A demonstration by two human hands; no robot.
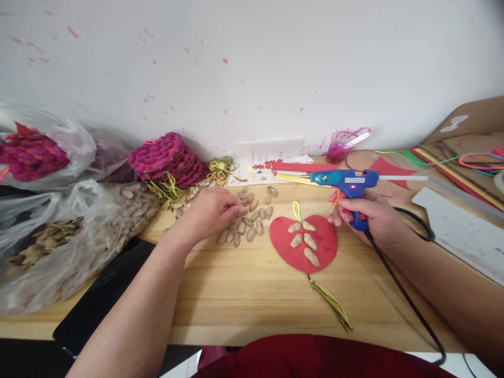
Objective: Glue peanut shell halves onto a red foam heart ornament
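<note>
A red heart-shaped piece (283, 239) lies on the wooden table, with several peanuts (310, 241) on it, a yellow loop at its top and a yellow-green tassel (333, 304) below. My right hand (368, 212) is closed round a blue glue gun (354, 186), whose nozzle points left above the heart and which has a white glue stick in its back. Left of the heart is a loose pile of peanuts (251, 234). At the pile's upper left edge rests my left hand (218, 210), its fingers pressed together; whatever they hold, if anything, is hidden.
Plastic bags (90, 231) of peanuts and shells fill the left side, beside a black flat object (106, 289). Stacked magenta pieces (167, 157) stand behind my left hand. A black cord (405, 299) runs off the right hand. Paper strips and cardboard (464, 123) lie at right.
</note>
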